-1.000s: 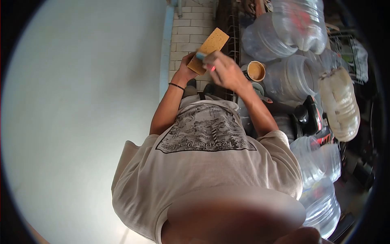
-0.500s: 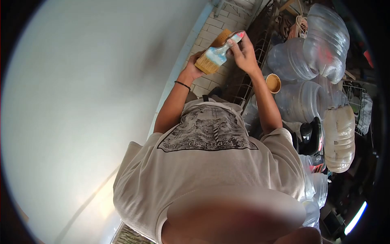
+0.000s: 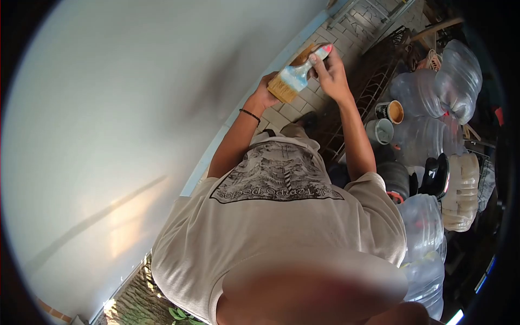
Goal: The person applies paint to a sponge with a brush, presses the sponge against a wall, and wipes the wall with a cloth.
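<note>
My right hand (image 3: 335, 80) grips the handle of a wide paintbrush (image 3: 295, 77), fingers and thumb closed round its red-tipped end. The brush is smeared with pale blue and white paint, and its tan bristles point down and to the left. A flat yellow-brown piece (image 3: 304, 52) shows behind the brush, mostly covered by it. My left hand (image 3: 263, 93), with a dark beaded bracelet at the wrist, is closed round that piece from below, beside the bristles; its fingers are partly hidden.
A pale wall (image 3: 135, 108) stands to the left, with white floor tiles (image 3: 290, 112) along its foot. To the right are a can of orange-brown paint (image 3: 397, 112), a whitish tub (image 3: 380, 131), a metal rack (image 3: 374, 81) and several large clear plastic bottles (image 3: 420, 141).
The brush and both hands have shifted slightly right and down in view; the brush covers more of the yellow-brown piece. The view has turned, bringing the whitish tub and tree bark into sight.
</note>
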Tool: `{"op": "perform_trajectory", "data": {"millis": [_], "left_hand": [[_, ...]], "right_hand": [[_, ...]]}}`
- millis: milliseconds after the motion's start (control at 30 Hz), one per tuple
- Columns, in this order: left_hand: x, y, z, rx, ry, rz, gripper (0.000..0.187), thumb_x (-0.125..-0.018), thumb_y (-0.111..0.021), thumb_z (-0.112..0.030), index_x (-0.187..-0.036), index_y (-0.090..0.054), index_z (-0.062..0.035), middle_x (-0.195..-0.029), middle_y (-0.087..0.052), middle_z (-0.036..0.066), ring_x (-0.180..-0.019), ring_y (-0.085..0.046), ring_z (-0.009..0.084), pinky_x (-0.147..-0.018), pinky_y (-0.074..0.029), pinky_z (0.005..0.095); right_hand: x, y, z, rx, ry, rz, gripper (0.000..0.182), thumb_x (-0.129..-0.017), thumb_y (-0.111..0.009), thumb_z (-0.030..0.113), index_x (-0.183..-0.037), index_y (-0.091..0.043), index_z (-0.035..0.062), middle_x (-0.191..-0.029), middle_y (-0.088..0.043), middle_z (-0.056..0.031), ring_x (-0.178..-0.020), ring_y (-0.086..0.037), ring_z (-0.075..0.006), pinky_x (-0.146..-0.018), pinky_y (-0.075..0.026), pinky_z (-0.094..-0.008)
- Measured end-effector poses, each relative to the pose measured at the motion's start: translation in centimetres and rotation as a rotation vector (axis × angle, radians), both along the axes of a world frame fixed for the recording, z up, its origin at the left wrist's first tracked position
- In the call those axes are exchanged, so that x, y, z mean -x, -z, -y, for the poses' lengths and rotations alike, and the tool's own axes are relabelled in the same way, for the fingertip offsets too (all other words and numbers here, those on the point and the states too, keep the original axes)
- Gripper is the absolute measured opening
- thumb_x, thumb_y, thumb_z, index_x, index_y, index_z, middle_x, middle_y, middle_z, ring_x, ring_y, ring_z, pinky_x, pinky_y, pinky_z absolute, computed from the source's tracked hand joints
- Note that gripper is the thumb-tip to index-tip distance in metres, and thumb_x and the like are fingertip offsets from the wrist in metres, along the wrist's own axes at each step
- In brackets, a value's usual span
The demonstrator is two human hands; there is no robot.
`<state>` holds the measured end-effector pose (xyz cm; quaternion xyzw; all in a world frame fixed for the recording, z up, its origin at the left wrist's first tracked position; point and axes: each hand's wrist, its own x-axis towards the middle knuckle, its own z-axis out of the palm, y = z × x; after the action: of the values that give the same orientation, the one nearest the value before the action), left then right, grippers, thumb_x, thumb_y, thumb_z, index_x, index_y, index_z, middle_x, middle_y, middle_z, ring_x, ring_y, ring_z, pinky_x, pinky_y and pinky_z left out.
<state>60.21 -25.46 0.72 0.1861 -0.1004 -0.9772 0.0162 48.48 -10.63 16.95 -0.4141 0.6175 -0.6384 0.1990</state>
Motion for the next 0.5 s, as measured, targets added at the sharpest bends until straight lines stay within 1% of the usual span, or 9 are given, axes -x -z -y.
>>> {"op": "perform_trajectory", "data": {"millis": [67,133,200,300,333,400,433,467,500], "left_hand": [[-2.5,1.1,0.8,-0.012,0.031,-0.053,0.046,-0.104,-0.040,-0.029,-0.129,-0.058,0.0054,-0.120,-0.064,0.029,-0.095,-0.065,0.0389,-0.076,-0.055,0.0479],[-4.8,2.1,1.4,0.020,0.070,-0.103,0.047,-0.104,-0.040,-0.029,-0.128,-0.058,0.0065,-0.118,-0.064,0.030,-0.092,-0.065,0.0396,-0.075,-0.055,0.0470],[-6.2,2.8,2.0,0.046,0.047,-0.100,0.048,-0.104,-0.040,-0.030,-0.129,-0.058,0.0076,-0.117,-0.063,0.031,-0.092,-0.065,0.0395,-0.075,-0.055,0.0471],[-8.4,1.6,2.1,0.127,0.014,-0.096,0.050,-0.105,-0.038,-0.031,-0.131,-0.057,0.0083,-0.115,-0.063,0.032,-0.092,-0.064,0.0386,-0.075,-0.055,0.0464],[-9.1,1.0,2.0,0.160,0.003,-0.094,0.051,-0.105,-0.038,-0.031,-0.132,-0.056,0.0085,-0.115,-0.063,0.032,-0.092,-0.064,0.0382,-0.076,-0.055,0.0460],[-8.8,0.3,2.8,0.094,-0.018,-0.122,0.051,-0.105,-0.037,-0.030,-0.133,-0.055,0.0086,-0.116,-0.063,0.032,-0.093,-0.064,0.0382,-0.077,-0.055,0.0454],[-9.1,0.5,2.8,0.057,-0.033,-0.137,0.051,-0.105,-0.036,-0.030,-0.134,-0.054,0.0086,-0.116,-0.062,0.032,-0.094,-0.064,0.0381,-0.077,-0.055,0.0451],[-9.4,0.5,2.8,0.068,-0.043,-0.138,0.051,-0.105,-0.036,-0.030,-0.134,-0.054,0.0082,-0.118,-0.062,0.031,-0.095,-0.064,0.0377,-0.078,-0.055,0.0453],[-9.5,0.5,3.0,0.084,-0.052,-0.141,0.051,-0.105,-0.036,-0.030,-0.135,-0.054,0.0079,-0.119,-0.062,0.030,-0.096,-0.064,0.0373,-0.079,-0.055,0.0455]], "right_hand": [[0.3,1.3,0.3,-0.002,0.053,-0.070,0.021,-0.105,-0.062,0.017,-0.116,-0.053,0.0015,-0.081,-0.062,-0.0024,-0.064,-0.060,-0.0095,-0.059,-0.050,-0.0262],[1.8,1.8,0.8,0.056,0.110,-0.152,0.016,-0.105,-0.061,0.015,-0.107,-0.054,0.0013,-0.082,-0.066,-0.0045,-0.065,-0.063,-0.0103,-0.060,-0.051,-0.0269],[3.6,1.1,0.9,0.011,0.246,-0.381,0.016,-0.104,-0.063,0.016,-0.108,-0.057,0.0010,-0.083,-0.068,-0.0084,-0.068,-0.065,-0.0120,-0.061,-0.052,-0.0293],[2.9,-2.1,1.0,-0.030,0.374,-0.651,0.017,-0.101,-0.065,0.014,-0.110,-0.060,0.0013,-0.086,-0.070,-0.0130,-0.071,-0.068,-0.0200,-0.065,-0.054,-0.0332],[2.4,-2.5,1.1,-0.006,0.349,-0.729,0.016,-0.101,-0.065,0.013,-0.110,-0.060,0.0008,-0.088,-0.070,-0.0139,-0.074,-0.070,-0.0213,-0.067,-0.055,-0.0341],[1.4,-3.4,1.6,0.033,0.301,-0.875,0.016,-0.100,-0.065,0.011,-0.111,-0.060,-0.0002,-0.093,-0.072,-0.0158,-0.080,-0.072,-0.0239,-0.072,-0.056,-0.0357],[-0.5,-3.5,1.4,-0.034,0.194,-0.828,0.016,-0.098,-0.066,0.008,-0.111,-0.060,-0.0004,-0.097,-0.072,-0.0171,-0.085,-0.073,-0.0313,-0.076,-0.057,-0.0386],[-2.7,-3.2,1.5,-0.048,0.127,-0.818,0.016,-0.096,-0.066,0.004,-0.111,-0.061,-0.0001,-0.101,-0.071,-0.0185,-0.089,-0.072,-0.0342,-0.079,-0.057,-0.0378],[-4.6,-2.5,1.7,-0.089,0.062,-0.793,0.020,-0.096,-0.070,0.011,-0.113,-0.062,0.0039,-0.100,-0.069,-0.0179,-0.089,-0.070,-0.0371,-0.075,-0.057,-0.0407]]}}
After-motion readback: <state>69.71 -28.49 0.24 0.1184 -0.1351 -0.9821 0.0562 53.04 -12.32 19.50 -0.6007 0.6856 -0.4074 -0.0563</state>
